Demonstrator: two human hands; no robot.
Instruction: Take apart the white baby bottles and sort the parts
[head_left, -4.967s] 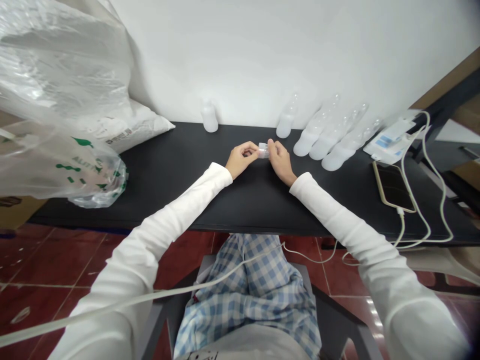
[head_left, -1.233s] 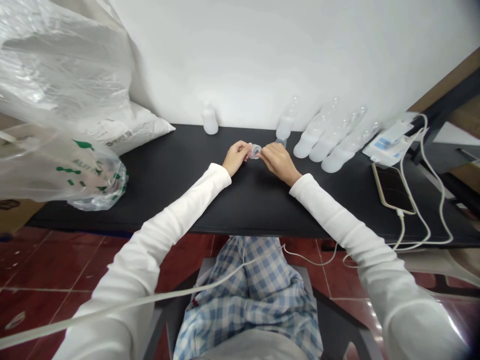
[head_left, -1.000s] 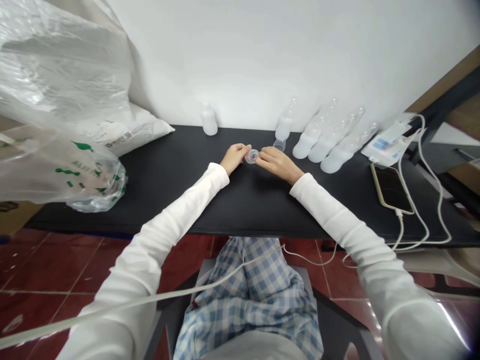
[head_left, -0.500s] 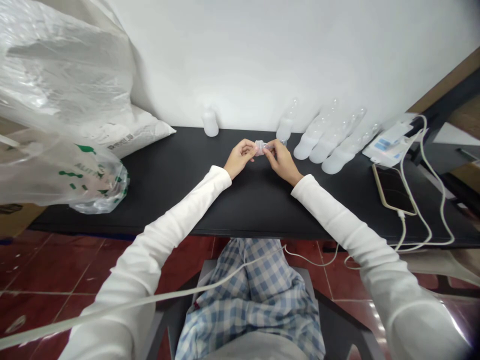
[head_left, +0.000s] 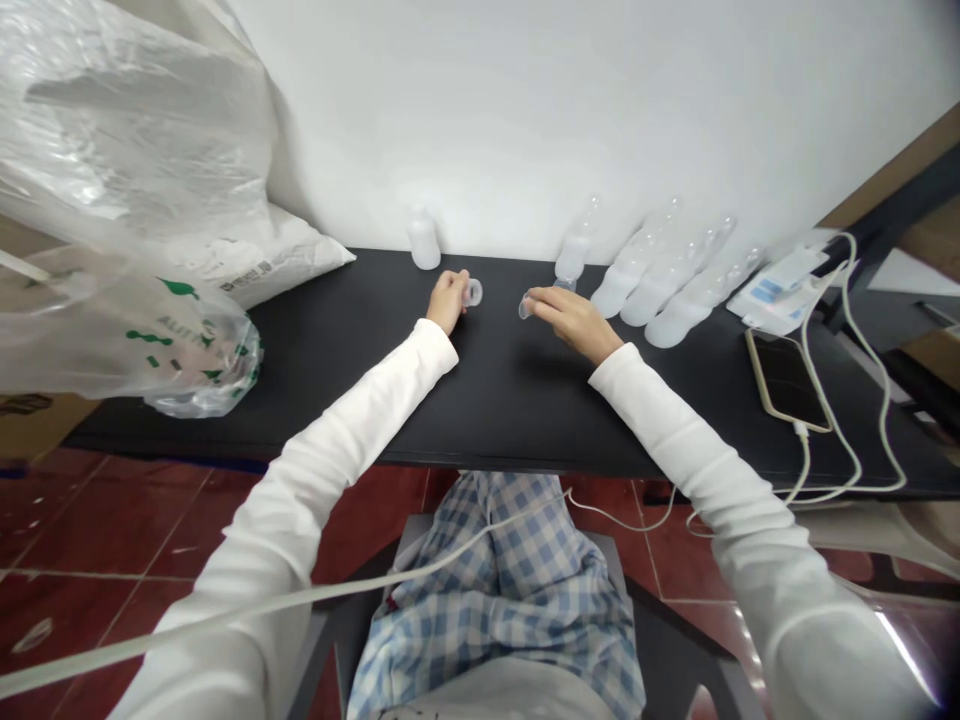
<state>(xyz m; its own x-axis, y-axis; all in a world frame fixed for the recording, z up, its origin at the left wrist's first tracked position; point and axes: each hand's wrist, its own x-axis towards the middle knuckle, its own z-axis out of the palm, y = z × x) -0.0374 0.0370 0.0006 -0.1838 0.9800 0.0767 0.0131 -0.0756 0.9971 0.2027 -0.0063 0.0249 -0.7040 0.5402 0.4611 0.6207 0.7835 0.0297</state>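
Note:
My left hand is closed on a small whitish ring-shaped piece, its round opening facing to the right. A hand's width or more to the right, my right hand grips a small clear cap-like piece by its side; the fingers partly hide it. Beyond my left hand, a frosted white bottle with no clear top stands upright near the wall. Behind my right hand is a frosted bottle with a clear top, and at its foot lies a small clear piece.
Several more frosted bottles with clear tops are grouped on the right of the black table. Farther right are a white-and-blue packet, a phone and white cables. Plastic bags fill the left end.
My hands were together around one piece and have moved apart. The left now has the whitish ring and the right the clear cap-like piece, separated from each other.

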